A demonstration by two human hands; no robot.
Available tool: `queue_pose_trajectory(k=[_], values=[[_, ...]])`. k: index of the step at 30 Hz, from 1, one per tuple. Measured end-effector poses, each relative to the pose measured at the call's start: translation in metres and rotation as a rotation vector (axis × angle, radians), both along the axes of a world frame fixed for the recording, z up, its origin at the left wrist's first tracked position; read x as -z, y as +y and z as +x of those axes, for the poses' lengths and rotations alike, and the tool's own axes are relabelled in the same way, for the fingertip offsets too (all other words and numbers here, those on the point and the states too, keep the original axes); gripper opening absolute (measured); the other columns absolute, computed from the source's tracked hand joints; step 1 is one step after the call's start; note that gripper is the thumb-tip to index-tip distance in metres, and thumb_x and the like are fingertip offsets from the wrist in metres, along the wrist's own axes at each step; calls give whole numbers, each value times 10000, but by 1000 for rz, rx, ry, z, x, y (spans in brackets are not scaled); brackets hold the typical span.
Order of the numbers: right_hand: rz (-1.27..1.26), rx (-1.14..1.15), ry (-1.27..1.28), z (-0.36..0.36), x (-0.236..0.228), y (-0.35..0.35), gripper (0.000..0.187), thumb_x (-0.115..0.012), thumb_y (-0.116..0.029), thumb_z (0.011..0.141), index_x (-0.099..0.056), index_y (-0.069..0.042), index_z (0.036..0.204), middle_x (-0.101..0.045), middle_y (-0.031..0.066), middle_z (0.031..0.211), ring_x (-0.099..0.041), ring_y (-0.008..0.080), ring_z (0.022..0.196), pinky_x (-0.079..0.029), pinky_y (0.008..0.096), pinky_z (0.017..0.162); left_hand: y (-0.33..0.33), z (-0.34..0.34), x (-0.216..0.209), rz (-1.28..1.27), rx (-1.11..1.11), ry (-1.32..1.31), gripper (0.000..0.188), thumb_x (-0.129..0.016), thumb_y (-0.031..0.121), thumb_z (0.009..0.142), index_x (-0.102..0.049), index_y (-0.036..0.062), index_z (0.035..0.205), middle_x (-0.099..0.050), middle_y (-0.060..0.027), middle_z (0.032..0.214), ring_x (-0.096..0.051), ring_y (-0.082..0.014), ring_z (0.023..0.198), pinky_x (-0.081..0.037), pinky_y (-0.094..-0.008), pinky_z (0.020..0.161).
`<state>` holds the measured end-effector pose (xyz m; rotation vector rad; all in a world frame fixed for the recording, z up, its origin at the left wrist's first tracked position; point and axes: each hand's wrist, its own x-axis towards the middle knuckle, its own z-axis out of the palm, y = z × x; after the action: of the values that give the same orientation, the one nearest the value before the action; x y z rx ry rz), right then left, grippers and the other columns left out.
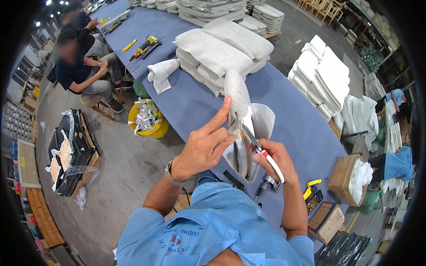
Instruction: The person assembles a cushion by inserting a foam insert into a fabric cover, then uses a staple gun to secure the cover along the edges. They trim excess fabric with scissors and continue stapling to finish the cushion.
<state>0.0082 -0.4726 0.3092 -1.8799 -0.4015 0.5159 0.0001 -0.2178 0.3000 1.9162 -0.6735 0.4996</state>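
Observation:
My right hand (pixel 278 160) grips a pair of scissors (pixel 271 162) with white and red handles. Their blades reach up and left to the edge of a white padded cushion piece (pixel 239 95), which stands on the blue-covered table (pixel 306 128). My left hand (pixel 195 148) pinches the edge of this piece between thumb and fingers, its index finger stretched along the side. Below the blades the piece hangs open in folds, with beige layers inside. A curved white flap (pixel 264 119) rises just behind the scissors.
Stacked white pads (pixel 213 51) stand beyond my hands, near a yellow-black staple gun (pixel 146 47) and a yellow cutter (pixel 129 45). A metal air tool (pixel 267 185) lies by my right hand. A yellow bucket of scraps (pixel 151 126) and a seated person (pixel 82 66) are at left.

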Motion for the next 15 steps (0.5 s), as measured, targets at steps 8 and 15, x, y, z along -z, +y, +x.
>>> queue_pose_trajectory(k=[8,15], values=[[42,-42,-10,-3,4,-1,426,-686,-478,971,-696,-65,1072,-571,25,698,-533,112,667,-452,292,631,7,2,-7,21,57,39,87,-724,9,887,-644,-12,861,-319,-309,1612,-477,-443,1396,-502,-455,1073],[73,-46,2,-3,5,-2,452,-649,-507,984,-687,-70,1090,-591,35,726,-558,120,696,-468,302,652,7,3,-8,6,107,68,57,-723,-8,898,-666,-9,899,-289,-321,1623,-356,-444,1487,-454,-520,1127]])
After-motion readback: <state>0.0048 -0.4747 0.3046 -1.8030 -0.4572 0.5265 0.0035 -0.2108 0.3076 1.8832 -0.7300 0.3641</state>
